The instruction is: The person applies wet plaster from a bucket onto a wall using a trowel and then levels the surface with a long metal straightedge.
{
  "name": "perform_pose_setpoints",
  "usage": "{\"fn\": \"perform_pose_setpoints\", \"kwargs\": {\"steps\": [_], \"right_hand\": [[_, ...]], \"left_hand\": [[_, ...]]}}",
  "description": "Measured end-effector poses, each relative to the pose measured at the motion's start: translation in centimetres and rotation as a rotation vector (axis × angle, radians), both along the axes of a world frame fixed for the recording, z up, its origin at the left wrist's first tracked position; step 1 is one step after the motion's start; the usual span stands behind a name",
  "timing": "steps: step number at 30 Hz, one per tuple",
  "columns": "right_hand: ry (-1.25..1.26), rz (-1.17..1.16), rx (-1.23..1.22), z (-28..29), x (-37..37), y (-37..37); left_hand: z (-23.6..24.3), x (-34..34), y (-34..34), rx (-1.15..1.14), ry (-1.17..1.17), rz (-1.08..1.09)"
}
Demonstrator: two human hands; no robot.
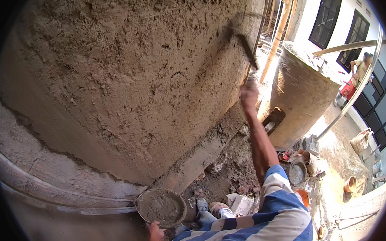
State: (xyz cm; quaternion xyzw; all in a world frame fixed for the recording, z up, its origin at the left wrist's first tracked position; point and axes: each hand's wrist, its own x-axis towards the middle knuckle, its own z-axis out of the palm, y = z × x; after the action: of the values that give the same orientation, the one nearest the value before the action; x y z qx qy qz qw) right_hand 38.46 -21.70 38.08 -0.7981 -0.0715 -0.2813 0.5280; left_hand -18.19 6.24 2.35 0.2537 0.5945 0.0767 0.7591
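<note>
My right hand [249, 93] is raised near the right edge of the rough plastered wall [125, 76], closed on the handle of a trowel whose blade [248, 50] is angled upward, slightly blurred, close to the plaster. My left hand [154, 231] grips the near rim of a round bucket [160, 207] of wet grey mortar, held low by the foot of the wall, over a ledge of mortar [212, 148].
A large plastered cylinder [307, 97] stands right, with a float [273, 120] at its side. Bamboo poles [284, 22] rise behind. Rubble, sacks and a basin [297, 174] lie on the ground. A person [359, 70] works far right near a white building.
</note>
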Motion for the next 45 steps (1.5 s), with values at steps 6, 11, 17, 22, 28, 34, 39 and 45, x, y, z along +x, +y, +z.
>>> {"fn": "perform_pose_setpoints", "kwargs": {"steps": [6,11,17,22,28,34,39,45], "right_hand": [[0.264,0.746,-0.282,-10.3,-27.7,11.5],[0.853,0.974,-1.142,-22.8,-35.9,6.2],[1.143,1.278,-0.755,-39.4,-38.6,7.7],[1.533,1.322,-0.400,-31.6,-39.7,5.8],[1.413,1.294,-0.138,-27.0,-37.3,2.6],[1.292,0.999,0.499,-16.5,-33.5,-1.5],[0.730,0.501,0.732,-6.7,-28.7,-10.4],[-0.067,-0.488,0.656,0.1,-24.4,-25.2]], "left_hand": [[3.5,-0.5,-0.4,0.074,0.056,0.021],[2.3,-1.4,-3.1,0.493,0.135,-0.220],[10.8,4.4,-5.1,0.636,0.073,-0.541],[12.8,3.7,-3.2,0.548,0.097,-0.432],[8.8,5.0,-2.9,0.359,-0.185,-0.245],[10.6,9.4,-4.7,0.197,-0.231,-0.112],[4.4,9.5,-1.3,0.072,-0.227,-0.158],[5.4,9.3,-1.9,0.147,-0.128,-0.129]]}}
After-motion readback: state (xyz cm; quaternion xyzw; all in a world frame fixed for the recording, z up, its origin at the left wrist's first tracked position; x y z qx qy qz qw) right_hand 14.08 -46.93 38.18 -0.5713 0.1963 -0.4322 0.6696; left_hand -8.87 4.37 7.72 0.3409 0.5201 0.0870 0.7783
